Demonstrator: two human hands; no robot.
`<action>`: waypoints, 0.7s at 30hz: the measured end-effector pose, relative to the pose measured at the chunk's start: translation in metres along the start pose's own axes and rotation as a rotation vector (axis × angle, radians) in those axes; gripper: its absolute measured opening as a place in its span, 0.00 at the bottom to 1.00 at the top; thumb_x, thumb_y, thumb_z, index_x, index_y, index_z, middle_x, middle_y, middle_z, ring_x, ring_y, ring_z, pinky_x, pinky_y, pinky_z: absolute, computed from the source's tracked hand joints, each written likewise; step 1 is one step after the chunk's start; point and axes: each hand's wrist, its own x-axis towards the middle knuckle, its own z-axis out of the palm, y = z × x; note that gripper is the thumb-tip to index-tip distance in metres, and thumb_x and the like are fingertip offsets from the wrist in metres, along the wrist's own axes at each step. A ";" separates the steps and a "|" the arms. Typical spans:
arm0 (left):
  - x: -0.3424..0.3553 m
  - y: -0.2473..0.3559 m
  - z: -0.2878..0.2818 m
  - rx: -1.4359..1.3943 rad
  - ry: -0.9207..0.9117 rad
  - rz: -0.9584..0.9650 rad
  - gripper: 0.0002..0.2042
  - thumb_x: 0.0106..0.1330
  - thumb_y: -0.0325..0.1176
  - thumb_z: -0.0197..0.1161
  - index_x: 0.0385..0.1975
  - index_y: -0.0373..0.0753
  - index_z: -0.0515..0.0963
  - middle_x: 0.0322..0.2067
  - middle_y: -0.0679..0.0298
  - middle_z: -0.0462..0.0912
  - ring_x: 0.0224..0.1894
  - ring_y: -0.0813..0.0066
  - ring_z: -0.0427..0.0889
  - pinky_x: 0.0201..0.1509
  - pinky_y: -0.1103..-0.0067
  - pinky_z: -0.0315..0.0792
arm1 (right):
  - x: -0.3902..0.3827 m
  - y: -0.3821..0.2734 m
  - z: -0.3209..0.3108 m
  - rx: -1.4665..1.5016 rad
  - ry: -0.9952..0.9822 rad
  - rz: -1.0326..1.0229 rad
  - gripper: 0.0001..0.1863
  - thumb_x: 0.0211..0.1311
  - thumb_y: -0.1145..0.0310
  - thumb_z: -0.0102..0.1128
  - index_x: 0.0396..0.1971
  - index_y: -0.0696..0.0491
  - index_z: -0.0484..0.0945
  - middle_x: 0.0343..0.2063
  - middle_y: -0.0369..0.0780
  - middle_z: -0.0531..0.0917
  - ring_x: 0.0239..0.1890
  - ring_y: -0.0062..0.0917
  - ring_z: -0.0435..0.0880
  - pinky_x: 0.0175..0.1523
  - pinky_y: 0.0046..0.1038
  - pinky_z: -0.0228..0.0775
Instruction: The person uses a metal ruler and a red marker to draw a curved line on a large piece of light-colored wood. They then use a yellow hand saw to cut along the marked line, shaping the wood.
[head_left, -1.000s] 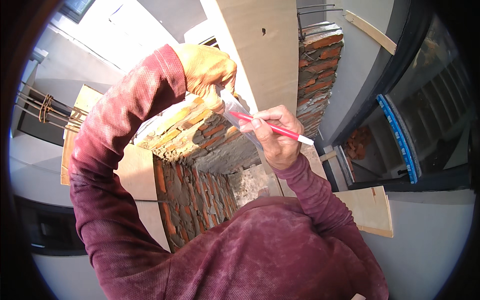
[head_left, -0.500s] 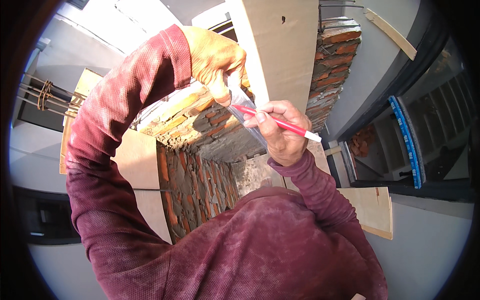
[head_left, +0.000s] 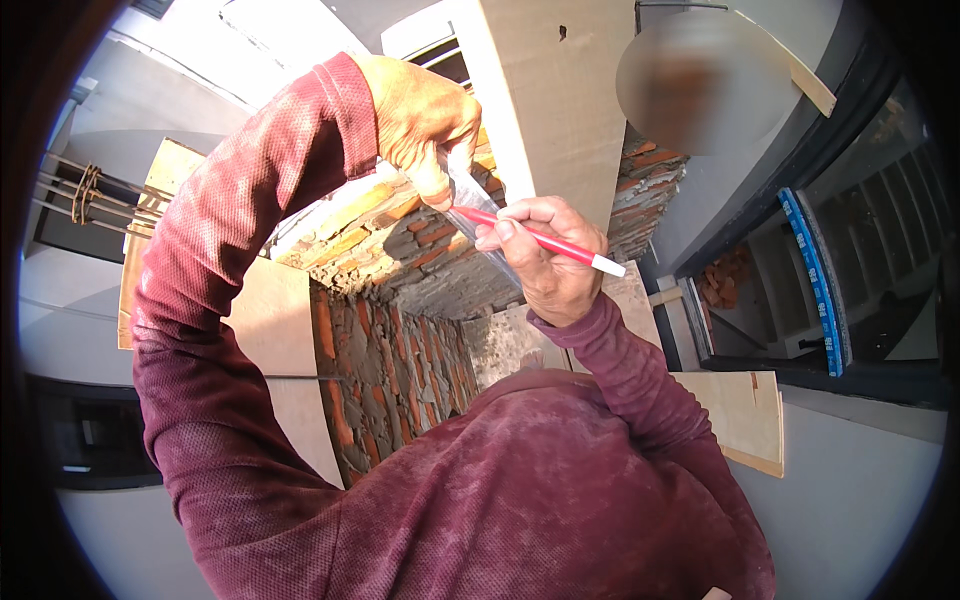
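My left hand (head_left: pixel 425 115) reaches up and over, its fingers bent down and closed on the upper end of a clear plastic strip or sleeve (head_left: pixel 468 188). The strip slants down toward my right hand (head_left: pixel 560 270), which hides part of its lower end. Pinched between my right thumb and fingers is a red pen (head_left: pixel 572 250) with a white end. Its other end points left, against or just over the plastic near my left fingertips; whether it touches cannot be seen.
Rough brickwork (head_left: pixel 395 385) with mortar lies below and behind the hands. A pale board (head_left: pixel 560 90) rises beyond them. Tied steel bars (head_left: pixel 90 195) jut in at the left; a dark-framed window (head_left: pixel 880 230) stands right. A blurred round patch covers part of the upper right.
Both hands, with the plastic and the pen, have shifted slightly left in the picture. Their grips look the same. A blurred patch now covers the upper right brickwork.
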 end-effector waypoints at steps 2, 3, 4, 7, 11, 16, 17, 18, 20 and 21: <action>0.000 0.012 -0.002 -0.032 0.023 0.020 0.17 0.50 0.41 0.73 0.34 0.36 0.85 0.19 0.55 0.81 0.22 0.64 0.78 0.30 0.70 0.71 | 0.002 -0.002 -0.003 -0.026 -0.022 -0.014 0.09 0.65 0.70 0.60 0.38 0.61 0.75 0.26 0.43 0.87 0.31 0.23 0.88 0.37 0.24 0.81; 0.000 0.014 -0.002 -0.040 0.026 0.011 0.17 0.50 0.41 0.74 0.34 0.36 0.85 0.19 0.55 0.81 0.22 0.64 0.78 0.30 0.71 0.71 | 0.003 -0.004 -0.005 -0.046 -0.043 -0.026 0.10 0.66 0.70 0.60 0.38 0.61 0.76 0.26 0.42 0.87 0.31 0.23 0.88 0.37 0.24 0.81; 0.000 0.016 -0.003 -0.047 0.029 0.003 0.16 0.50 0.41 0.74 0.34 0.36 0.85 0.20 0.56 0.82 0.23 0.64 0.78 0.31 0.71 0.71 | 0.003 -0.005 -0.009 -0.066 -0.063 -0.038 0.10 0.66 0.69 0.60 0.38 0.62 0.76 0.25 0.42 0.87 0.30 0.23 0.88 0.37 0.24 0.81; -0.001 0.005 -0.002 -0.070 0.012 -0.014 0.17 0.50 0.41 0.74 0.35 0.36 0.85 0.21 0.55 0.83 0.24 0.62 0.80 0.31 0.71 0.72 | 0.003 -0.015 -0.017 -0.018 -0.174 0.037 0.11 0.68 0.67 0.59 0.39 0.62 0.77 0.26 0.43 0.86 0.31 0.24 0.88 0.40 0.24 0.80; -0.001 -0.018 -0.005 -0.051 -0.033 -0.078 0.19 0.48 0.40 0.76 0.37 0.35 0.85 0.25 0.53 0.84 0.28 0.58 0.82 0.34 0.69 0.73 | 0.006 -0.010 -0.034 -0.085 0.087 -0.077 0.14 0.73 0.65 0.54 0.45 0.62 0.77 0.33 0.46 0.87 0.40 0.26 0.86 0.49 0.26 0.77; 0.004 -0.007 -0.011 0.112 0.069 -0.135 0.19 0.44 0.34 0.76 0.37 0.36 0.85 0.31 0.51 0.85 0.32 0.53 0.84 0.38 0.68 0.77 | -0.007 0.011 -0.048 -0.417 -0.233 0.084 0.27 0.64 0.55 0.66 0.53 0.61 0.75 0.42 0.47 0.85 0.43 0.33 0.85 0.50 0.30 0.76; 0.002 -0.002 -0.005 0.159 0.165 -0.157 0.19 0.44 0.35 0.76 0.38 0.36 0.85 0.31 0.52 0.85 0.33 0.54 0.84 0.38 0.68 0.77 | -0.008 0.010 -0.049 -0.438 -0.207 0.105 0.29 0.62 0.54 0.68 0.53 0.61 0.75 0.41 0.48 0.85 0.43 0.34 0.85 0.50 0.31 0.76; -0.001 -0.007 -0.001 0.199 0.263 -0.165 0.20 0.45 0.35 0.76 0.39 0.36 0.84 0.32 0.52 0.85 0.34 0.55 0.84 0.39 0.68 0.77 | -0.001 0.010 -0.049 -0.457 -0.185 0.126 0.31 0.60 0.53 0.70 0.53 0.61 0.74 0.41 0.48 0.84 0.42 0.35 0.85 0.50 0.32 0.75; -0.016 0.000 0.020 0.271 0.482 -0.195 0.20 0.46 0.36 0.76 0.41 0.36 0.84 0.32 0.54 0.85 0.35 0.57 0.83 0.40 0.69 0.77 | 0.000 0.028 -0.057 -0.416 -0.158 0.174 0.32 0.58 0.53 0.72 0.53 0.62 0.74 0.39 0.47 0.84 0.41 0.34 0.85 0.48 0.31 0.76; -0.017 -0.002 0.028 0.303 0.593 -0.210 0.21 0.47 0.37 0.76 0.41 0.36 0.83 0.33 0.54 0.85 0.35 0.58 0.83 0.40 0.69 0.77 | 0.008 0.037 -0.063 -0.403 -0.098 0.155 0.32 0.58 0.54 0.72 0.53 0.62 0.74 0.38 0.46 0.84 0.38 0.30 0.85 0.44 0.29 0.76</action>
